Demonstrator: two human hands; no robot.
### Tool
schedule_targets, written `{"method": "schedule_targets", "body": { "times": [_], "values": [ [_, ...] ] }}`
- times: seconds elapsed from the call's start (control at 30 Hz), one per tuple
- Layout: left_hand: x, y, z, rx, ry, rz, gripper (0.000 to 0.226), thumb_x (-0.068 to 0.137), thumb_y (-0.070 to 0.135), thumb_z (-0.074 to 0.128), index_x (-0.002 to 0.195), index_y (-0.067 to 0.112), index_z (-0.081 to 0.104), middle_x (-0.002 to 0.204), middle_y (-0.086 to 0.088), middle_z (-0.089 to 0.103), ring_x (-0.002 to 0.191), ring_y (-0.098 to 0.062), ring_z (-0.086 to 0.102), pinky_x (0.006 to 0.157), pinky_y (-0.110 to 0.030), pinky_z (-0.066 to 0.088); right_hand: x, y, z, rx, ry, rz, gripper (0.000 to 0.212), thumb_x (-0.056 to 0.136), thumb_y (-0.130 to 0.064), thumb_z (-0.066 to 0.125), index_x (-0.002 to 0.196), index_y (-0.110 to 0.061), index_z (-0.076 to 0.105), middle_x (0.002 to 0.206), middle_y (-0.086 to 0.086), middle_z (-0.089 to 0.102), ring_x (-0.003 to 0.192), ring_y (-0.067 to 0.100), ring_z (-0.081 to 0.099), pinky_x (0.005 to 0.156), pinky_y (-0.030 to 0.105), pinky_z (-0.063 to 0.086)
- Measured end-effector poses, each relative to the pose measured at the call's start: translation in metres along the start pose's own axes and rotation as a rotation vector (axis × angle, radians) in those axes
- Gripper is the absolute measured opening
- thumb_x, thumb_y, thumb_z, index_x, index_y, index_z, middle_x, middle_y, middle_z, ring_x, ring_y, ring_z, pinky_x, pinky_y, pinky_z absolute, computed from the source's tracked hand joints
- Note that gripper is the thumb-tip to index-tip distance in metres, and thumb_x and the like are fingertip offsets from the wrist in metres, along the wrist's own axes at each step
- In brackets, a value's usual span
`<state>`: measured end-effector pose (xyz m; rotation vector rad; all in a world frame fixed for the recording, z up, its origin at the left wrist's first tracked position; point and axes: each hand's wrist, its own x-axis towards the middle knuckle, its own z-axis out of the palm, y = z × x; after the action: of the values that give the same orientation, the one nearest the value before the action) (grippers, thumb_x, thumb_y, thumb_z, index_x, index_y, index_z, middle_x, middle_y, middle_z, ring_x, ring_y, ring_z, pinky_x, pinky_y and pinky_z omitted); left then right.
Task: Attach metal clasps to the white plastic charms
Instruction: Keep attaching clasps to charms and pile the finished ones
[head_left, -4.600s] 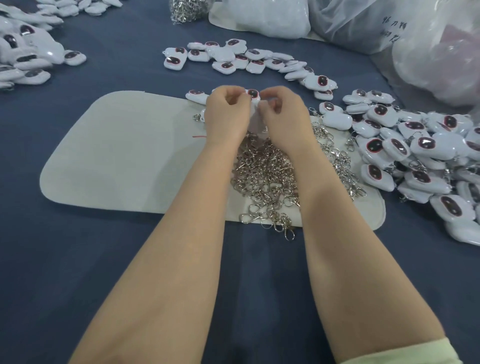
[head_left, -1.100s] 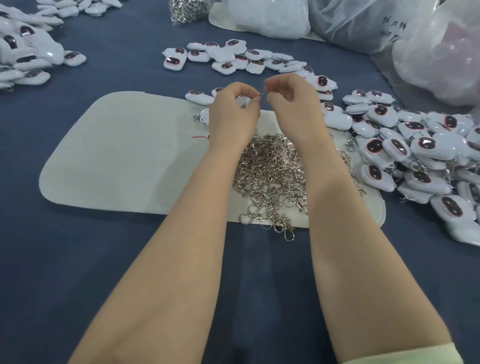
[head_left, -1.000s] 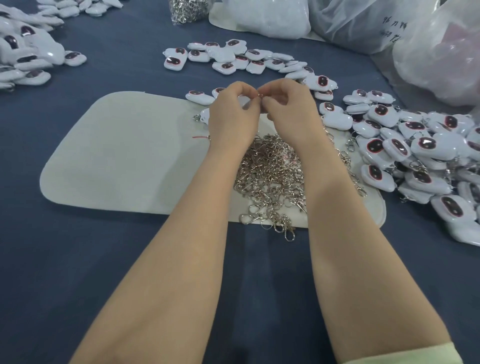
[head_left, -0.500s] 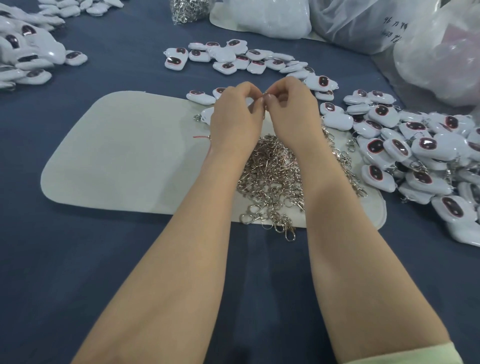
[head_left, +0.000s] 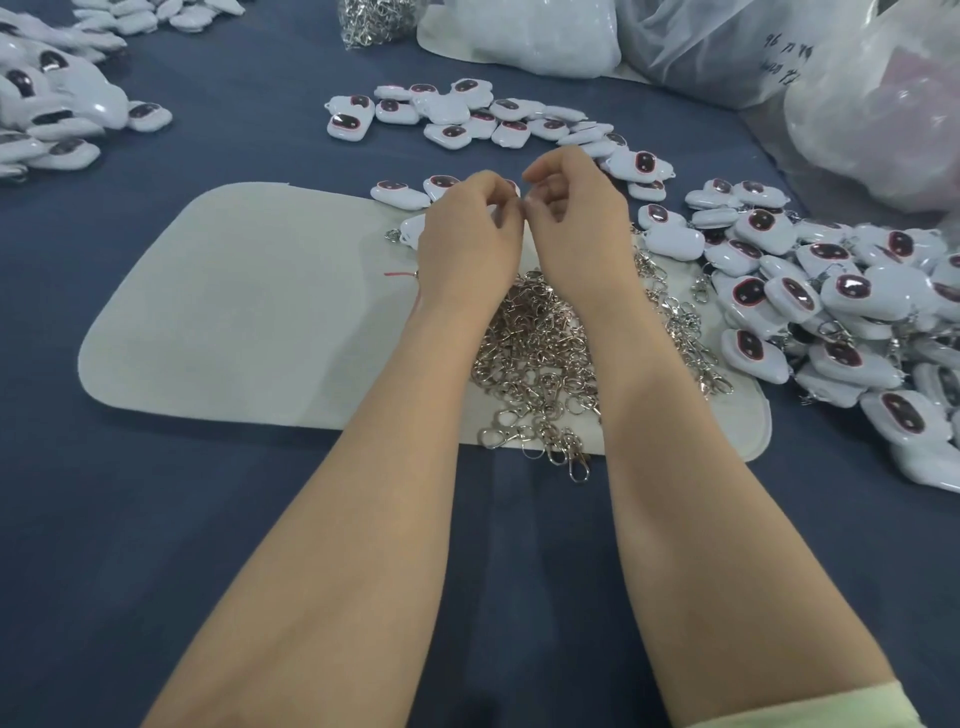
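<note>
Both hands are held together above the twelve o'clock edge of a pale mat (head_left: 234, 312), which is spread on a dark blue cloth (head_left: 156, 545). The left hand (head_left: 467, 244) and the right hand (head_left: 574, 231) are seen from the back. The fingers are curled, and the thumb and forefinger tips of each are drawn together where the two hands meet. Whatever may be pinched there is hidden or too small, so it cannot be told whether anything is held. At six o'clock from the hands, between and under the wrists, a pile of clasps (head_left: 535, 358) is heaped on the mat, with a few spilled over the mat's six o'clock edge onto the cloth. From two to four o'clock a big heap of charms (head_left: 831, 312), white with dark oval faces rimmed in red, is spread over the cloth and onto the mat's three o'clock edge. At twelve o'clock a looser row of charms (head_left: 467, 117) is laid across the cloth, and a single charm (head_left: 400, 195) is found just beside the left hand at ten o'clock. Farther off at ten o'clock another heap (head_left: 47, 119) is piled. By the top edge at twelve o'clock a second bunch of clasps (head_left: 374, 21) is set, with a white bag (head_left: 524, 31) at one o'clock and clear plastic bags (head_left: 878, 104) at two o'clock. A red thread (head_left: 397, 274) is seen at the left wrist, and a pale green sleeve (head_left: 810, 716) at the near end of the right forearm.
</note>
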<state>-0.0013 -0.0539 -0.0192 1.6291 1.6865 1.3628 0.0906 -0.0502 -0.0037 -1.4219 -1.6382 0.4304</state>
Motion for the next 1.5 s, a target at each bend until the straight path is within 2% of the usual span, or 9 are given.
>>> {"method": "schedule_targets", "body": {
  "times": [0.13, 0.2, 0.43, 0.7, 1.03, 1.13, 1.27, 1.4, 1.5],
  "values": [
    [0.0016, 0.0006, -0.0011, -0.118, 0.026, -0.036, 0.013, 0.091, 0.018, 0.053, 0.086, 0.018, 0.064, 0.076, 0.013, 0.062, 0.079, -0.002, 0.056, 0.075, -0.022, 0.044, 0.0017, 0.0012, -0.0005, 0.108, 0.025, 0.052, 0.017, 0.087, -0.004, 0.055, 0.098, -0.016, 0.058, 0.08, -0.014, 0.056, 0.073, -0.002, 0.054, 0.073, 0.009, 0.046],
    [0.0028, 0.0004, -0.0018, -0.166, 0.048, -0.049, 0.012, 0.091, 0.017, 0.054, 0.083, 0.02, 0.063, 0.069, 0.018, 0.058, 0.071, 0.007, 0.053, 0.07, -0.011, 0.041, 0.0025, 0.0019, -0.0005, 0.076, 0.01, 0.053, 0.011, 0.086, -0.009, 0.059, 0.092, -0.019, 0.058, 0.08, -0.015, 0.057, 0.073, -0.001, 0.054, 0.068, 0.004, 0.042],
    [0.0027, -0.0002, -0.0014, -0.16, 0.022, -0.035, 0.01, 0.091, 0.019, 0.055, 0.084, 0.021, 0.062, 0.071, 0.021, 0.056, 0.077, 0.002, 0.053, 0.064, -0.007, 0.037, 0.004, 0.0038, 0.0012, 0.057, 0.026, 0.093, 0.009, 0.083, -0.011, 0.059, 0.082, -0.019, 0.057, 0.077, -0.014, 0.058, 0.078, 0.006, 0.056, 0.073, 0.015, 0.044],
    [0.0026, 0.0002, -0.0009, -0.132, 0.033, -0.074, 0.011, 0.091, 0.022, 0.054, 0.082, 0.023, 0.06, 0.077, 0.016, 0.058, 0.087, -0.007, 0.059, 0.078, -0.022, 0.045, 0.0019, -0.0017, 0.0028, 0.115, 0.003, 0.106, 0.016, 0.084, -0.007, 0.053, 0.086, -0.017, 0.065, 0.087, -0.002, 0.069, 0.087, 0.012, 0.064, 0.086, 0.029, 0.051],
    [-0.0002, 0.0007, -0.0003, -0.07, 0.033, -0.023, 0.009, 0.092, 0.027, 0.056, 0.089, 0.022, 0.063, 0.068, 0.018, 0.054, 0.081, -0.002, 0.054, 0.077, -0.023, 0.043, 0.0027, 0.0009, 0.0018, -0.024, 0.002, 0.056, 0.019, 0.091, -0.006, 0.051, 0.098, -0.013, 0.067, 0.097, 0.0, 0.068, 0.091, 0.011, 0.059, 0.082, 0.019, 0.044],
    [0.0, 0.001, -0.0001, -0.057, 0.023, -0.019, 0.007, 0.092, 0.024, 0.055, 0.086, 0.023, 0.06, 0.067, 0.017, 0.055, 0.079, -0.004, 0.054, 0.077, -0.024, 0.043, 0.0014, 0.0, 0.0021, -0.015, 0.014, 0.034, 0.019, 0.09, -0.004, 0.05, 0.101, -0.011, 0.064, 0.091, -0.003, 0.064, 0.087, 0.009, 0.055, 0.082, 0.02, 0.044],
    [0.0018, 0.002, 0.0004, -0.072, 0.018, -0.035, 0.008, 0.09, 0.023, 0.055, 0.083, 0.024, 0.058, 0.063, 0.019, 0.053, 0.067, 0.008, 0.051, 0.065, -0.012, 0.039, 0.0011, -0.0008, 0.0021, 0.021, 0.051, 0.017, 0.019, 0.09, 0.0, 0.047, 0.102, -0.008, 0.06, 0.079, -0.014, 0.052, 0.081, 0.008, 0.052, 0.082, 0.025, 0.046],
    [0.0014, 0.0023, 0.0008, -0.102, -0.008, -0.046, 0.005, 0.088, 0.023, 0.058, 0.085, 0.021, 0.062, 0.069, 0.019, 0.055, 0.071, 0.006, 0.052, 0.061, 0.001, 0.034, -0.0003, 0.0, 0.0021, 0.051, 0.091, 0.004, 0.016, 0.09, 0.0, 0.047, 0.101, -0.005, 0.058, 0.08, -0.013, 0.052, 0.08, 0.007, 0.051, 0.081, 0.024, 0.046],
    [0.0008, 0.003, 0.0001, -0.139, -0.021, -0.065, 0.003, 0.085, 0.019, 0.06, 0.083, 0.019, 0.062, 0.065, 0.02, 0.054, 0.061, 0.017, 0.051, 0.058, 0.002, 0.035, -0.0006, 0.0008, 0.0024, 0.069, 0.091, 0.012, 0.013, 0.09, 0.0, 0.05, 0.099, -0.005, 0.057, 0.084, -0.01, 0.055, 0.079, 0.006, 0.051, 0.079, 0.022, 0.045]
  ]
}}
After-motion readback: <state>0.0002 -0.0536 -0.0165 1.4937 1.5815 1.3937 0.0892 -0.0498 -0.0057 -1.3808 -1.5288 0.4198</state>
